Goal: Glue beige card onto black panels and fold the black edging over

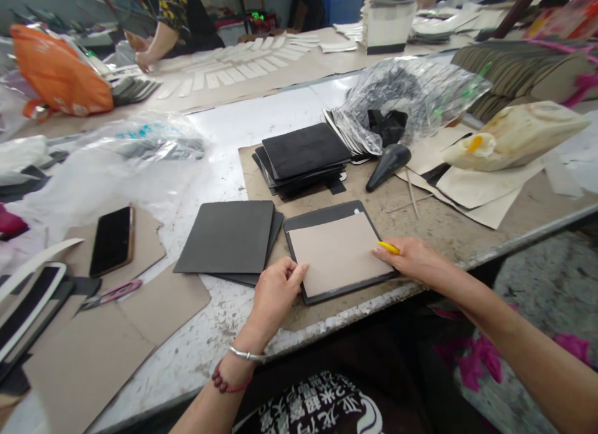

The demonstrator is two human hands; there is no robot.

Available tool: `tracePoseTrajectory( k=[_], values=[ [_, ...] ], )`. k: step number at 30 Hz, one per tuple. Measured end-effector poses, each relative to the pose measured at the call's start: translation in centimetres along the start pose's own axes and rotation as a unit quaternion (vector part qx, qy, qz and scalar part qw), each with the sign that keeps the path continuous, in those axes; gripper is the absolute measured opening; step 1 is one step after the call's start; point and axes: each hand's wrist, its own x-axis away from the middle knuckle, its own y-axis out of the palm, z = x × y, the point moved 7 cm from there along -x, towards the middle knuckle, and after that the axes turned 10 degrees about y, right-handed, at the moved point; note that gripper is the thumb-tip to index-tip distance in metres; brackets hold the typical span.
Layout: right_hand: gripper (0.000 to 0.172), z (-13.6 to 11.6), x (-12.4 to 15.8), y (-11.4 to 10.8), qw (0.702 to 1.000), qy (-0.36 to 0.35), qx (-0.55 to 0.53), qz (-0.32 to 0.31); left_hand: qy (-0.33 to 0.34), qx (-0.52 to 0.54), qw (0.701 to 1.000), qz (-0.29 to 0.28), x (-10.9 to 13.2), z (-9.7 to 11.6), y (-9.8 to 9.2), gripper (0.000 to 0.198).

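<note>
In front of me lies a dark panel (322, 217) with rounded corners, a beige board (336, 250) flat on top of it. My left hand (280, 284) is closed on the left edge, its thumb pressed on the board's near-left corner. At the right edge is my right hand (411, 258), closed with a yellow pointed stick (389, 247) between its fingers; the stick's other end is hidden. A small white spot shows near the panel's far right corner. Just left lies a stack of dark grey sheets (228, 238).
Behind sit a stack of black pieces (306, 150), a clear plastic bag (411, 98), a black cone-shaped object (387, 166) and a yellowish bottle (518, 138). At left lie a phone (112, 241) and a pink-handled cutter (116, 292). Across the table stands another person (180, 17).
</note>
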Motion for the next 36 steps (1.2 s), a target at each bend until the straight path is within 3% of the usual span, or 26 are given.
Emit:
tracePoseTrajectory(
  k=[7,36],
  values=[
    [0.039,0.2,-0.2,0.0,0.999,-0.006,-0.040,-0.002,-0.005,-0.006,1.000,-0.003,0.0,0.3,-0.1,0.030],
    [0.034,-1.0,0.9,-1.0,0.998,0.023,0.053,0.005,0.001,-0.025,1.000,-0.015,0.0,0.1,0.2,0.035]
  ],
)
